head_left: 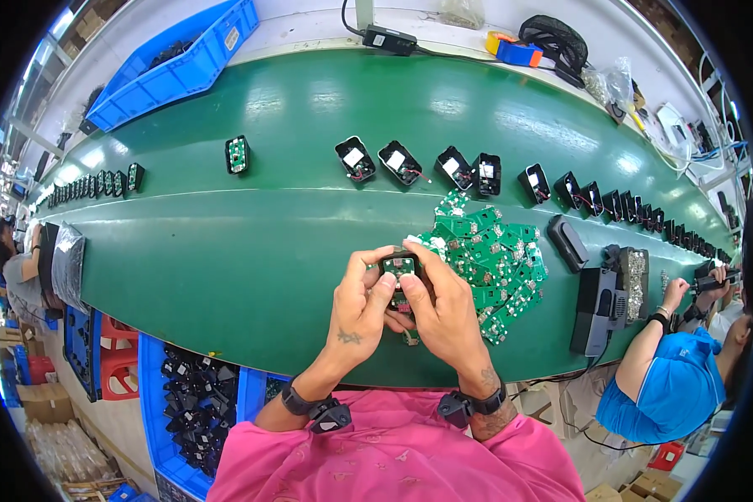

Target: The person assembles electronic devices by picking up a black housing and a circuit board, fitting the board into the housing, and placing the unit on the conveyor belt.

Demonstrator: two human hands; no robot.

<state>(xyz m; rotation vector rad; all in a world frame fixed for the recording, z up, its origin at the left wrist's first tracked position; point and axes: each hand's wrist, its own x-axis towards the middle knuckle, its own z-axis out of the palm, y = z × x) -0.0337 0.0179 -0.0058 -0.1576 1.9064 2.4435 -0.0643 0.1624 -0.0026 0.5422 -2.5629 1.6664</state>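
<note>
Between my two hands, in front of me over the green table, is a small black plastic housing with a green circuit board (399,266) in its open top. My left hand (361,293) grips its left side, the thumb pressed on the board. On the other side my right hand (435,293) wraps round it, that thumb also on the board. The fingers beneath are partly hidden. Just right of my right hand spreads a loose heap of green circuit boards (498,272). Beyond it, black housings (489,174) with white parts and red wires stand in a row.
One housing with a board fitted (238,155) stands at the far left, and a line of similar ones (109,182) runs further left. A blue crate (176,71) sits at the back left. A grey-black device (594,309) is at right, near a person in blue (665,385).
</note>
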